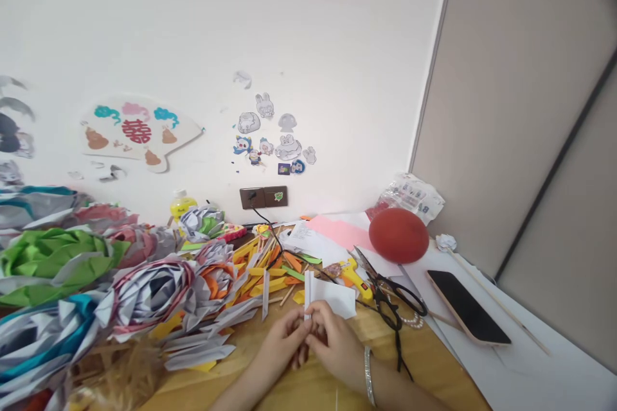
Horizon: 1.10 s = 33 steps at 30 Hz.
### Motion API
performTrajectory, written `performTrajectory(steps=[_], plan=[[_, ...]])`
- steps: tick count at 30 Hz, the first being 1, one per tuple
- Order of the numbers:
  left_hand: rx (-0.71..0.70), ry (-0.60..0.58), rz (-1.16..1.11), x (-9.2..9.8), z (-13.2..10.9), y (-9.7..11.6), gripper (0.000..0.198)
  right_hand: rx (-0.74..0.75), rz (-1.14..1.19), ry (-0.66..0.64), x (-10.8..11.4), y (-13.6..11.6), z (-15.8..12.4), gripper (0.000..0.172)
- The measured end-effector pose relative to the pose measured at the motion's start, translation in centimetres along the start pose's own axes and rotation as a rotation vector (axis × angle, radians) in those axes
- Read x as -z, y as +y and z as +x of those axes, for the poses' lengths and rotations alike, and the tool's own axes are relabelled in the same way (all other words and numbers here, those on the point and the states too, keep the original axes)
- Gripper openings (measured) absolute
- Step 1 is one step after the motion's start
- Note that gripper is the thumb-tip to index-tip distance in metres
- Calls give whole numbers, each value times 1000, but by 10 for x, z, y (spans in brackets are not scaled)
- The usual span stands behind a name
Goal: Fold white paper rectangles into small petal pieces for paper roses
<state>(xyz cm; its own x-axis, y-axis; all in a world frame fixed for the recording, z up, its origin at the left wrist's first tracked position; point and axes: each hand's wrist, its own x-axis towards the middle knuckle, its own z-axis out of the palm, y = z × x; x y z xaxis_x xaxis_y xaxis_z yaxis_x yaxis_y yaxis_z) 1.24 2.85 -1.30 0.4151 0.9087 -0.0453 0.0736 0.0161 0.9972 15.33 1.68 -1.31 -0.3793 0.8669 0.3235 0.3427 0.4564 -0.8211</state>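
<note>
Both hands meet over the wooden table (270, 385), pinching a white sheet of paper (337, 298) that has a narrow folded strip along its left side. My left hand (284, 337) grips the lower end of that strip. Close beside it, my right hand (330, 337), with a sparkly bracelet on the wrist, holds the same fold with thumb and fingers. The rest of the sheet sticks out to the right behind the right hand. Part of the fold is hidden by the fingers. Just beyond the paper lie a yellow glue gun (357, 279) and black-handled scissors (385, 298).
Folded paper flowers (149, 292) crowd the left side. Loose white strips (207, 347) and orange and yellow paper pieces (263, 279) lie mid-table. At right are a red balloon-like oval (398, 236), a phone (465, 305) and a thin wooden stick (501, 302). A black cable (274, 237) hangs from a socket.
</note>
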Motion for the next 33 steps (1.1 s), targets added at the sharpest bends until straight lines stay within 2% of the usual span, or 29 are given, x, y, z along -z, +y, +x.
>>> performTrajectory(steps=[5, 12, 19, 24, 29, 33], plan=[[7, -14, -96, 5, -4, 0, 44, 41, -9, -61, 3, 1, -2, 40], [14, -9, -83, 2, -7, 6, 45, -7, -22, -70, 7, 0, -1, 39], [17, 11, -42, 0, -10, 10, 25, -52, 16, 1, 5, 4, -1, 51], [18, 2, -31, 0, -10, 11, 18, -68, 117, 25, 2, 9, 1, 50], [25, -58, -76, 0, -11, 13, 20, -138, 348, 22, 2, 6, 4, 47], [33, -98, -113, 0, -12, 18, 21, -169, 438, 33, 1, 7, 6, 43]])
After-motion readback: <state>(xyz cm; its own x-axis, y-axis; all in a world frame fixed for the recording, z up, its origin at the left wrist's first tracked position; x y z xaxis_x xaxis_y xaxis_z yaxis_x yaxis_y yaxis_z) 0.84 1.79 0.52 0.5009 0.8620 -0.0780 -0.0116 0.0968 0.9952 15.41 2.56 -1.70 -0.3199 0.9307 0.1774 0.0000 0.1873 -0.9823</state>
